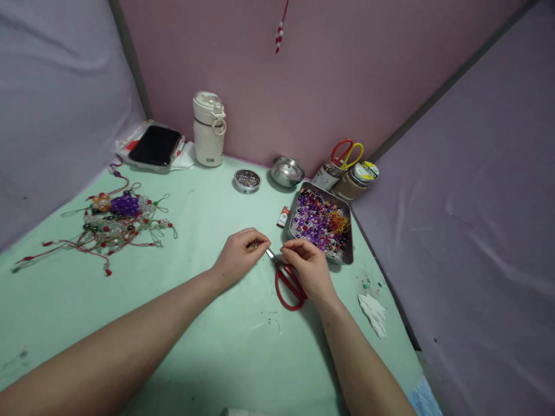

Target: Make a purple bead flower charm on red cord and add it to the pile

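Note:
My left hand (243, 254) is closed in a pinch over the middle of the table, on something too small to make out. To its right, my right hand (309, 267) is pinched too, with whatever lies between its fingertips hidden or too fine to see. Between and below the hands are red-handled scissors (289, 286), their blades pointing up and left toward my left fingertips. Just beyond my right hand stands a metal tray (352, 245) of purple, clear and dark beads (314, 216) with orange thread (339, 222). A small red and white box (283, 216) lies beside the tray.
Beaded strings (117, 222) spread over the left side. Behind are a phone (156, 145), a white bottle (209, 136), a round case (247, 180), a metal bowl (287, 172) and jars (355, 180), one holding scissors. A white cloth item (373, 315) lies at right.

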